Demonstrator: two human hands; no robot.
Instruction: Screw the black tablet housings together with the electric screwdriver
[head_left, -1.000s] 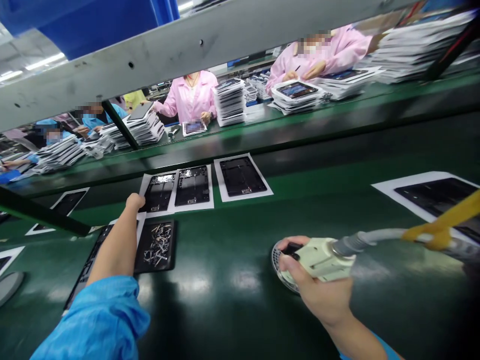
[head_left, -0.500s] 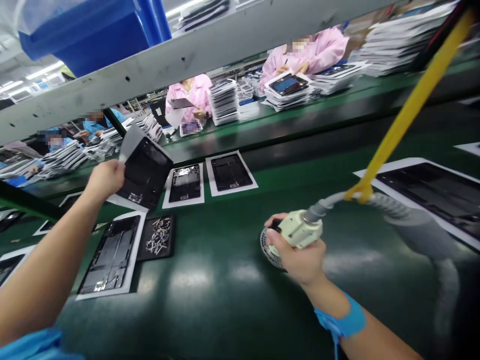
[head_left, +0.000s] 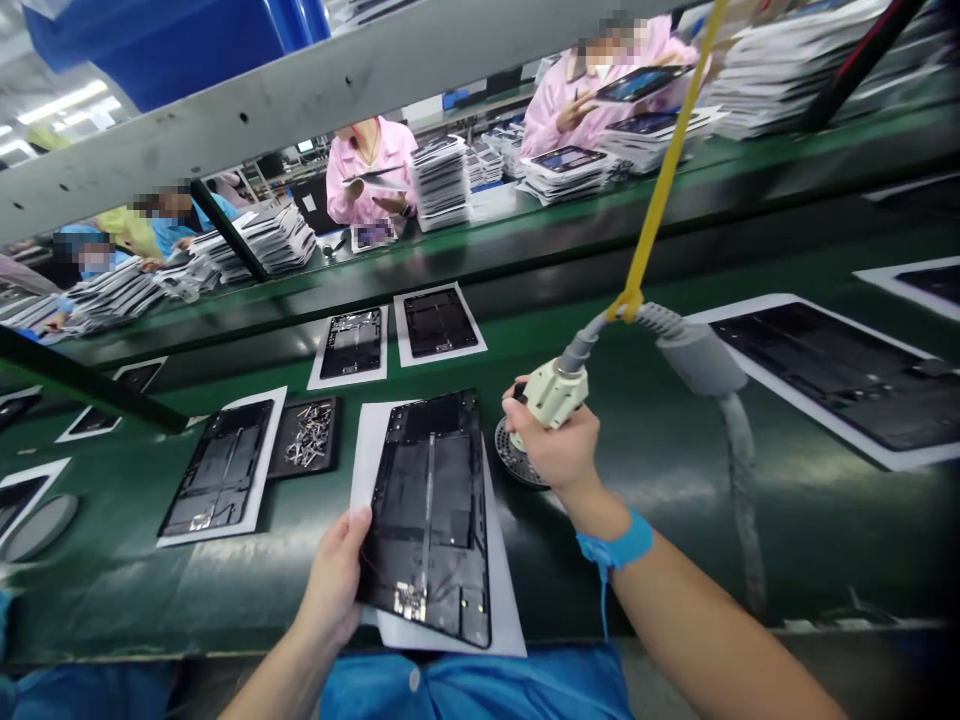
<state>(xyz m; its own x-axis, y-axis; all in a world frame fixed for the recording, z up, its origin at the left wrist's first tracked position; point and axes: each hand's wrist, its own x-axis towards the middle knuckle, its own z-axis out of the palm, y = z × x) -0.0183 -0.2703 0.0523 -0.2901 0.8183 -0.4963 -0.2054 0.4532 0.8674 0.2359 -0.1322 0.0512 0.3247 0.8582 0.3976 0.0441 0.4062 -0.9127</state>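
My left hand (head_left: 335, 575) grips the left edge of a black tablet housing (head_left: 427, 500), thumb on top, with a white paper sheet (head_left: 506, 610) beneath it. The housing is tilted, its inner side with a long flat cable facing up. To its right, my right hand (head_left: 559, 440) is wrapped round a cream-coloured hand tool (head_left: 556, 392) with a round perforated disc (head_left: 517, 455) at its lower end. A grey hose (head_left: 739, 490) runs from the tool, and a yellow strap (head_left: 667, 170) holds it from above.
A black tray (head_left: 330, 462) of small metal pieces lies beside another tablet housing (head_left: 225, 465) on paper. More housings lie farther back and at right (head_left: 832, 370). A grey disc (head_left: 41, 528) lies at left. Co-workers (head_left: 367, 170) sit beyond, among paper stacks (head_left: 441, 185).
My left hand has brought the tablet housing and paper from the far left down to the front middle. My right hand keeps its grip on the tool. The view has shifted.
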